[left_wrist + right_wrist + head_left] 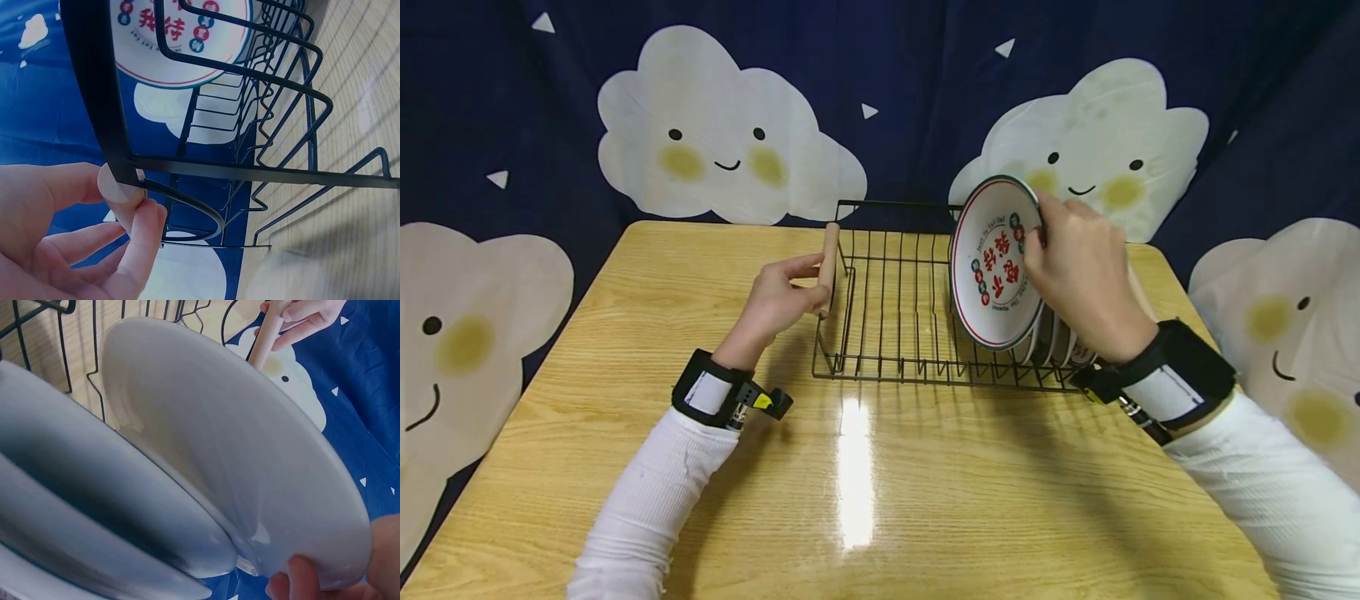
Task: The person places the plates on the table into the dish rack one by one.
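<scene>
My left hand (777,298) pinches the round wooden handle (828,271) at the left end of a black wire dish rack (895,380). In the left wrist view, the thumb and fingers close around that handle's end. My right hand (1086,271) holds a white plate (996,258) by its right-hand rim, thumb on the face. Red characters and a red-and-green rim decorate the plate, which stands tilted on edge over the rack's middle. Behind it, several more plates (94,462) lean in a row in the right part of the rack, partly hidden by the right hand.
The rack stands on a light wooden table (962,500) near its far edge. A dark blue curtain (917,100) with smiling clouds hangs behind the table. At the rack's right end, another wooden handle (1141,292) shows partly behind the right hand.
</scene>
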`<state>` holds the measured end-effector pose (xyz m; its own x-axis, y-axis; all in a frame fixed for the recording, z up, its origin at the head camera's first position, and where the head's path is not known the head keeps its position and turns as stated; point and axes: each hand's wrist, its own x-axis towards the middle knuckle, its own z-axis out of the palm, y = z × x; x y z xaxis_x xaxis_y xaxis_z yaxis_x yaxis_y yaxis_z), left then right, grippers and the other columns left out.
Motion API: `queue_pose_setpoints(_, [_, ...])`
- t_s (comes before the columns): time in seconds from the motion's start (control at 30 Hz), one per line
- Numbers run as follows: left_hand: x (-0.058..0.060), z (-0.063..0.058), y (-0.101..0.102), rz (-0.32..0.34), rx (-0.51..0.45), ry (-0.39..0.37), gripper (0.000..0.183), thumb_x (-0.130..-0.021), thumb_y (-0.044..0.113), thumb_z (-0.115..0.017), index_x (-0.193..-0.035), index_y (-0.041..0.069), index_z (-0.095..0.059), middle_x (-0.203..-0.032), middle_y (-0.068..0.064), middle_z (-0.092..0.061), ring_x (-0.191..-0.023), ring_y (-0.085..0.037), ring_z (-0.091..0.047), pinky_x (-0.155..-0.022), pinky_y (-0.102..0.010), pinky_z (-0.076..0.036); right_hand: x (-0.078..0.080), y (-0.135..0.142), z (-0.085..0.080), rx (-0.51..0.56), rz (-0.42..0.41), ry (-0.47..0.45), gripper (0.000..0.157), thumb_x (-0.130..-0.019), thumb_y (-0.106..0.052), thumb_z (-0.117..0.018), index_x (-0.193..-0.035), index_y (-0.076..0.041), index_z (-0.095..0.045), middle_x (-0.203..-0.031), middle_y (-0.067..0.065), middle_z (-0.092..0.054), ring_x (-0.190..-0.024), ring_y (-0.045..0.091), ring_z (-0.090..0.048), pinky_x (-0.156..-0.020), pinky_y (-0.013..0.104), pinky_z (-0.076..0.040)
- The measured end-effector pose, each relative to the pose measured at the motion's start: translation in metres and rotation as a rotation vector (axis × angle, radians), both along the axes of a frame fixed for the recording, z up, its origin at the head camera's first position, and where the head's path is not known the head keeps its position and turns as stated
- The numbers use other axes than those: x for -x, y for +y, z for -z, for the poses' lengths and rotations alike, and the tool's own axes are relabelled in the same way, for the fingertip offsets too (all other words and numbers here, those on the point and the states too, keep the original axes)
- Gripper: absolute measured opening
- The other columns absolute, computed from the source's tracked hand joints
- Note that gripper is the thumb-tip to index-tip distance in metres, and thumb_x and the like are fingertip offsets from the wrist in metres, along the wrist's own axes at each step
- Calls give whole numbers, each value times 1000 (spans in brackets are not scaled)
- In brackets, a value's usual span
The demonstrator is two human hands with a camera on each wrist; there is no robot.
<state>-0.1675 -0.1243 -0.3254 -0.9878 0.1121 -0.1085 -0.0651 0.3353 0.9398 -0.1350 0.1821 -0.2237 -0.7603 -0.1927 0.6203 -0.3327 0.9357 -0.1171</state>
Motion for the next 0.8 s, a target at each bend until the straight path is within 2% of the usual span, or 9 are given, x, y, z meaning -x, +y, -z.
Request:
queue_pose_setpoints(0.13, [0,-1,0,3,6,5,56,-83,8,-61,-136,18,-47,-124,-11,-55,-91,-25,-62,-69,-28,-54,1,4,-1,-12,12,-1,31,-79,-3,-49,-106,8,-62,-75,27,-59,-61,42,-54,-44,54,-40])
queue_pose_setpoints(0.5, [0,-1,-1,5,12,4,55,-83,8,-61,-135,19,-47,-123,-10,-55,-92,-24,-61,-66,-26,-53,3,9,-4,-51,45,-4,14,-77,-2,-47,-84,6,-56,-66,23,-53,-58,42,-52,-42,55,-37])
queue_pose_setpoints(0.8, [0,0,-1,-3,16,8,56,-81,8,-61,-135,18,-49,-122,-9,-56,-90,-23,-61,-63,-24,-50,5,13,-1,-77,64,-17,11,-76,-1,-47,-81,6,-54,-63,21,-49,-54,41,-49,-41,55,-36])
